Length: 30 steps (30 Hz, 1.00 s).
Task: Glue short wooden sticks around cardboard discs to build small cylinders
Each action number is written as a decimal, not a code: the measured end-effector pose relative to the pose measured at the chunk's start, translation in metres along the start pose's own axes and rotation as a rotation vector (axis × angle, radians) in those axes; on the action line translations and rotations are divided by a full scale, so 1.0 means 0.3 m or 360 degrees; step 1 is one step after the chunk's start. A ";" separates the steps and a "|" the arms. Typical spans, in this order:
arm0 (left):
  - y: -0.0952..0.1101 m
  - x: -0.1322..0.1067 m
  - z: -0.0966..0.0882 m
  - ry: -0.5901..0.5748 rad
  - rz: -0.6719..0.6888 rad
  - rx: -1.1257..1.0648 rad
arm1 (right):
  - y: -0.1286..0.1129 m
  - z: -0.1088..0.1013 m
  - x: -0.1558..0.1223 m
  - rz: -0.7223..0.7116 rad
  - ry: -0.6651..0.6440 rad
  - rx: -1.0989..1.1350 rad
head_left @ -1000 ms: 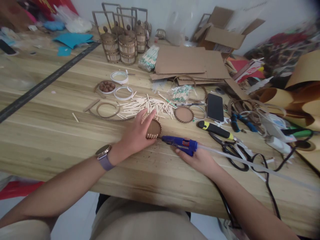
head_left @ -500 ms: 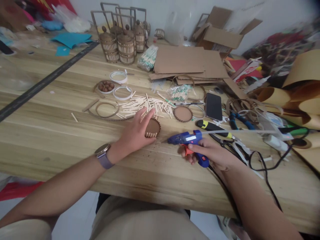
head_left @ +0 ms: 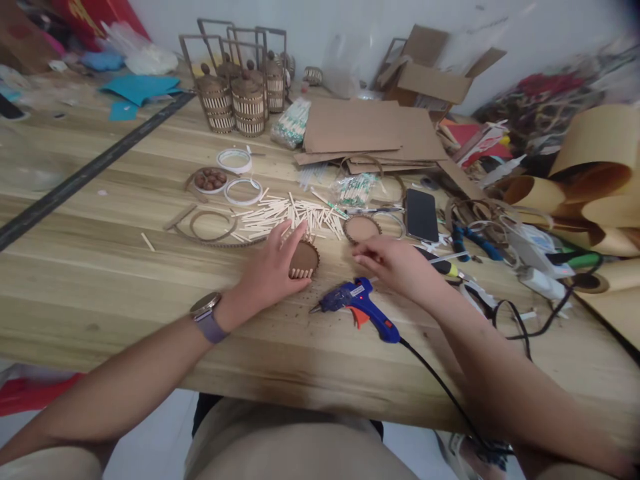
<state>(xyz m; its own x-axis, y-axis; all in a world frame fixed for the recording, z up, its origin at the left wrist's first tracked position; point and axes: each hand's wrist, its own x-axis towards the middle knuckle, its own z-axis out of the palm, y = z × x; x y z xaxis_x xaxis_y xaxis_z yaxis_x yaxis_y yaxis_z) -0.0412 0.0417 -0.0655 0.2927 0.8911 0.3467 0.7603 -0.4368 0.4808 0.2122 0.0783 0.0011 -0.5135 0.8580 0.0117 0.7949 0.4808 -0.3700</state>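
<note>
My left hand (head_left: pixel 267 267) has its thumb and fingers spread around the left side of a round brown cardboard base (head_left: pixel 304 257). The thumb is at the base's lower edge, by a short row of pale stick pieces standing on the rim. A blue glue gun (head_left: pixel 357 297) with an orange trigger lies on the table, nozzle pointing left. Above it is my right hand (head_left: pixel 393 263), fingers curled together and nothing visible in them. A loose pile of pale sticks (head_left: pixel 295 217) lies just beyond both hands. A second round base (head_left: pixel 363 229) sits near the right fingertips.
Lidded stick-walled baskets with tall handles (head_left: pixel 247 107) stand at the back. Cardboard sheets (head_left: pixel 355 127), tape rings (head_left: pixel 243 191) and a bowl of brown balls (head_left: pixel 210 180) lie around. On the right are a phone (head_left: pixel 421 215), tools and the glue gun's black cord (head_left: pixel 440 380).
My right hand has let go of the glue gun, which now lies on the table, and has moved up past it. My left hand has stayed at the base.
</note>
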 end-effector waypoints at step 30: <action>-0.003 0.000 -0.003 -0.0023 -0.0010 -0.0010 | -0.121 0.038 0.073 -0.0310 -0.0344 0.0506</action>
<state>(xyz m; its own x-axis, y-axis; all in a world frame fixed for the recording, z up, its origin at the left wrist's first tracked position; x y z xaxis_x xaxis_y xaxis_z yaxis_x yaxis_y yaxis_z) -0.0424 0.0420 -0.0652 0.2966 0.8955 0.3319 0.7583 -0.4320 0.4882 0.1686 0.0775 0.0042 -0.7267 0.6831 -0.0727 0.5549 0.5215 -0.6482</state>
